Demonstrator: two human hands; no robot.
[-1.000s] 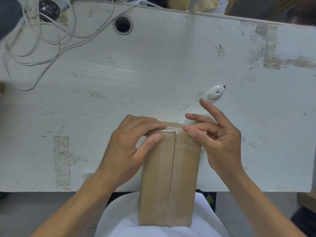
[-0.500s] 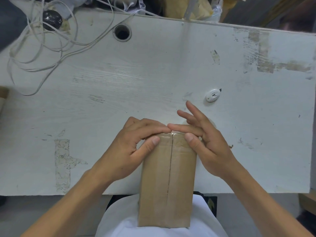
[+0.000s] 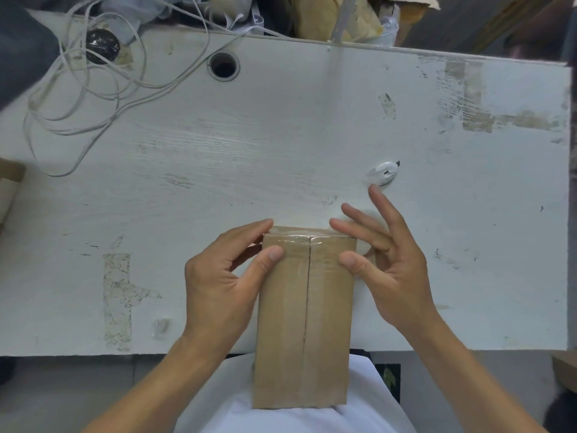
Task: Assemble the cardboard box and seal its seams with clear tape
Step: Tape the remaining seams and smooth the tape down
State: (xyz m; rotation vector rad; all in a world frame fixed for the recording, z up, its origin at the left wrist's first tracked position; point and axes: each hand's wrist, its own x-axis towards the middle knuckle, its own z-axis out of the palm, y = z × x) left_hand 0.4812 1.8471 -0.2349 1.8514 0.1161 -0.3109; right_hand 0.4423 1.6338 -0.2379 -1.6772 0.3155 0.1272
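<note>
A brown cardboard box (image 3: 303, 323) lies lengthwise over the near edge of the white table (image 3: 249, 170), its near end on my lap. Its top flaps meet in a centre seam. Wrinkled clear tape (image 3: 307, 240) runs across the far edge of the top. My left hand (image 3: 221, 282) grips the far left corner, thumb on the top face and fingers curled over the far end. My right hand (image 3: 384, 260) is at the far right corner, with the thumb on the top by the right edge, the index fingertip touching the far edge, and the other fingers spread straight.
A small white cutter-like object (image 3: 383, 174) lies just beyond my right fingertips. White cables (image 3: 93, 89) loop over the far left corner beside a black tape-wrapped lump (image 3: 101, 46) and a cable hole (image 3: 224, 66). Clutter sits behind the table's far edge.
Both hands have slid apart along the taped far edge, from near the centre seam out to the two corners. The box has stayed in place.
</note>
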